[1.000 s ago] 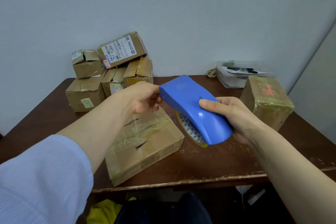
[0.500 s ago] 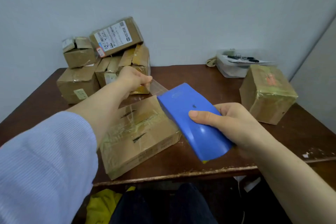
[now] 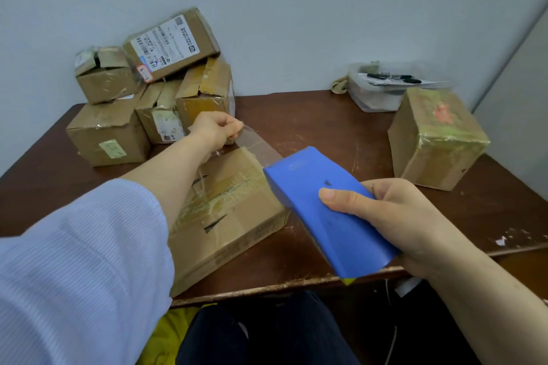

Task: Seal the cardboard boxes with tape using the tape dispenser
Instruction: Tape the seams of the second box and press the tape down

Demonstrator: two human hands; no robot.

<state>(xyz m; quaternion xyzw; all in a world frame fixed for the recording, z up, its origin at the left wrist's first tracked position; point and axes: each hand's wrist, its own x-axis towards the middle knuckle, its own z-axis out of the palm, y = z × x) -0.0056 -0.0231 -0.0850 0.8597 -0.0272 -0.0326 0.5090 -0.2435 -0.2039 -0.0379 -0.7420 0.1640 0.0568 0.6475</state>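
Near the front edge of the table, your right hand wraps around the blue tape dispenser, thumb on top, with its mouth turned toward the far left. One second ago your two hands were close together at this mouth; now the dispenser sits lower and nearer to you. Just beside it on the left, the flat cardboard box lies at the front edge, and its top seam looks torn and only partly covered by old tape. A clear strip of tape now runs from the dispenser over the far corner of this box, where before almost none was out. Your left hand pinches its free end and has moved away, toward the stack of boxes in the far left corner. I judge that enough tape is pulled out, but it does not seem pressed onto the box yet. At the right edge stands a wrapped box, which looks already sealed.
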